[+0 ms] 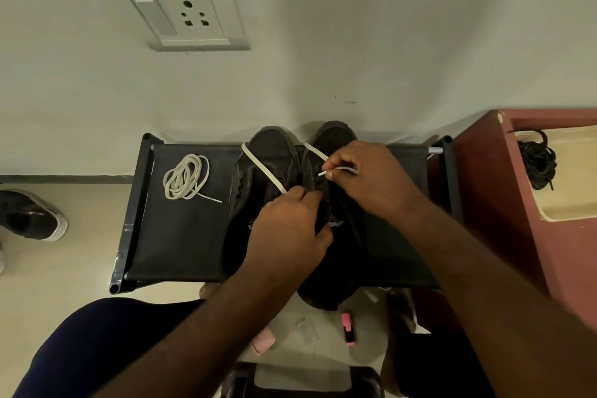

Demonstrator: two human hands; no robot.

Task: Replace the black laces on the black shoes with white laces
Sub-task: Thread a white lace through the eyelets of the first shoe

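Two black shoes stand side by side on a black fabric rack (181, 236), toes toward the wall: the left shoe (268, 152) and the right shoe (332, 136). A white lace (261, 168) runs across both shoes. My right hand (371, 181) pinches the lace's tip over the right shoe's eyelets. My left hand (290, 233) grips the right shoe at its tongue, next to the lace's other strand. A second white lace (185, 176) lies coiled on the rack at the left. The black laces (538, 160) sit bundled in a cream tray at the right.
A red-brown cabinet (484, 197) holding the cream tray (568, 210) stands right of the rack. Another dark shoe (32, 215) is on the floor at the far left. A pink highlighter (349, 328) and a pink item (262, 341) lie on the floor below. A wall socket (185, 11) is above.
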